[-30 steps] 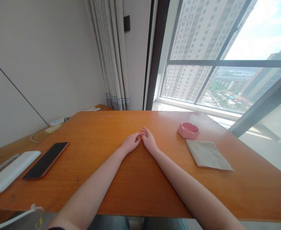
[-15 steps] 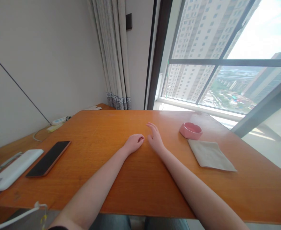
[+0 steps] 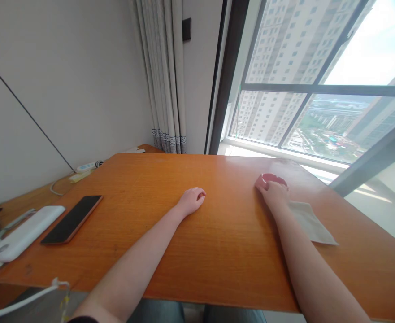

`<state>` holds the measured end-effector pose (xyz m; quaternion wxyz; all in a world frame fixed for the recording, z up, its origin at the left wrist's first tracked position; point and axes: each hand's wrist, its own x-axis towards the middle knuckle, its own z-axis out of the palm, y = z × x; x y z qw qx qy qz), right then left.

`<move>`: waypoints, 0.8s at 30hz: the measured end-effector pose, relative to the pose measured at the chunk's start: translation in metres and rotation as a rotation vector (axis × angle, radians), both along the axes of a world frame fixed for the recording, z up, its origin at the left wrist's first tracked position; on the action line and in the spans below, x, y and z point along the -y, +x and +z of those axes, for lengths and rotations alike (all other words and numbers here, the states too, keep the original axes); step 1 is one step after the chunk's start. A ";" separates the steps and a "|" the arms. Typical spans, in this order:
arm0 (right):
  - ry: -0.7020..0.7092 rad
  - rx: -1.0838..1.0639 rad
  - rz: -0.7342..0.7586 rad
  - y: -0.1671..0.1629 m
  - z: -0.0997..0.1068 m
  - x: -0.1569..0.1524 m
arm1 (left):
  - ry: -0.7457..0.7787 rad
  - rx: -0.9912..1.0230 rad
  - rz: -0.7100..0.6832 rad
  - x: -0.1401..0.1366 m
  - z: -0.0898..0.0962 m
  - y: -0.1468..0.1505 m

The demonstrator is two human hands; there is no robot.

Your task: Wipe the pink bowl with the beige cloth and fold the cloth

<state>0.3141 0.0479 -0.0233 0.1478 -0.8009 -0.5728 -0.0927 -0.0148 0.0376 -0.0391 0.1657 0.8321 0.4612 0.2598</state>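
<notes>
My right hand (image 3: 275, 194) lies over a pink ashtray (image 3: 278, 178) at the right of the orange wooden table (image 3: 170, 242). Its fingers curl over the near rim and hide most of the dish. A folded beige cloth (image 3: 313, 224) lies just right of my right wrist, partly under the forearm. My left hand (image 3: 192, 200) rests on the table near the middle, fingers curled in loosely, with nothing visible in it.
A dark phone (image 3: 72, 218) and a white power bank (image 3: 24, 232) lie at the table's left. A white power strip (image 3: 88, 166) and cable sit by the wall. Curtain and a large window stand behind the far edge.
My right hand left my left hand and moved right across the table onto the pink ashtray. The left hand stayed in place. The view shifted slightly right.
</notes>
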 end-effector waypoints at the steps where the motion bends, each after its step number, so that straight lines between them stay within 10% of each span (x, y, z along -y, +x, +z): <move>1: 0.008 0.002 0.017 -0.004 0.001 0.000 | 0.000 0.002 -0.001 0.000 0.000 0.000; 9: 0.090 0.021 0.633 -0.088 0.017 0.011 | 0.106 0.095 -0.010 0.007 0.006 -0.002; 14: 0.115 -0.094 0.993 -0.137 0.015 0.029 | 0.312 -0.073 -0.245 0.016 0.035 -0.005; 20: 0.208 -0.268 1.096 -0.151 0.008 0.044 | 0.265 -0.177 -0.240 0.020 0.048 -0.033; 24: 0.246 -0.351 0.981 -0.144 0.003 0.040 | 0.315 -0.148 0.144 0.009 0.055 -0.093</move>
